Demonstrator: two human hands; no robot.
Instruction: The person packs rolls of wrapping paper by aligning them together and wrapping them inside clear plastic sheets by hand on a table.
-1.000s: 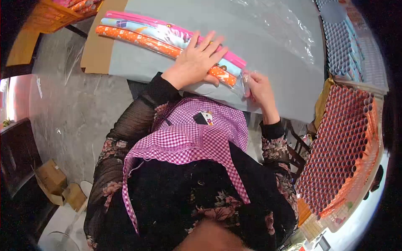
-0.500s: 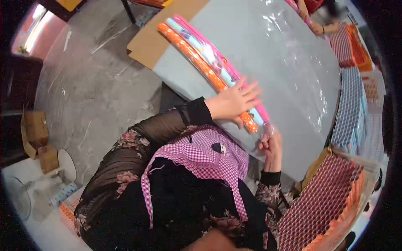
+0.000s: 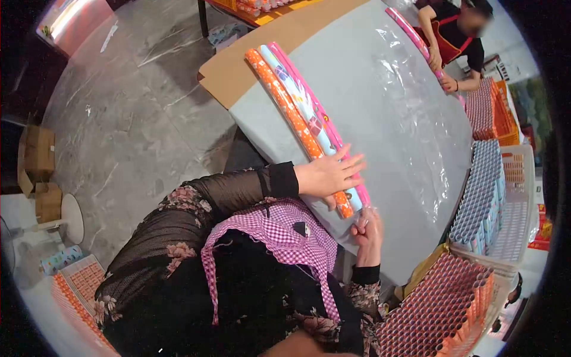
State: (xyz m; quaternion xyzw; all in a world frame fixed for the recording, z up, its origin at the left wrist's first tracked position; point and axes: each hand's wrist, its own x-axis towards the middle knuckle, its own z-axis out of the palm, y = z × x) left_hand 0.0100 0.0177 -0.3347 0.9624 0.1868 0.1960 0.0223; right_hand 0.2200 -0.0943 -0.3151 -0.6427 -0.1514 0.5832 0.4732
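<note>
Three wrapping paper rolls lie side by side on the grey-covered table: an orange roll (image 3: 285, 104), a light blue roll (image 3: 295, 95) and a pink roll (image 3: 309, 101). Shiny clear film seems to cover them. My left hand (image 3: 329, 175) lies flat across the rolls near their close end, fingers spread. Just past that end, my right hand (image 3: 369, 232) has its fingers closed in a pinch on clear plastic film (image 3: 367, 213).
Across the table (image 3: 380, 149), a co-worker (image 3: 455, 41) handles another pink roll (image 3: 410, 33). Crates with stacked rolls stand along the right: blue-white rolls (image 3: 479, 196) and red-orange rolls (image 3: 440, 303). Cardboard (image 3: 238, 74) sticks out at the far left edge; boxes (image 3: 41, 160) stand on the floor.
The view has shifted, so the rolls and both hands sit lower and the co-worker shows more fully. My left hand stays on the rolls and my right hand at their close end.
</note>
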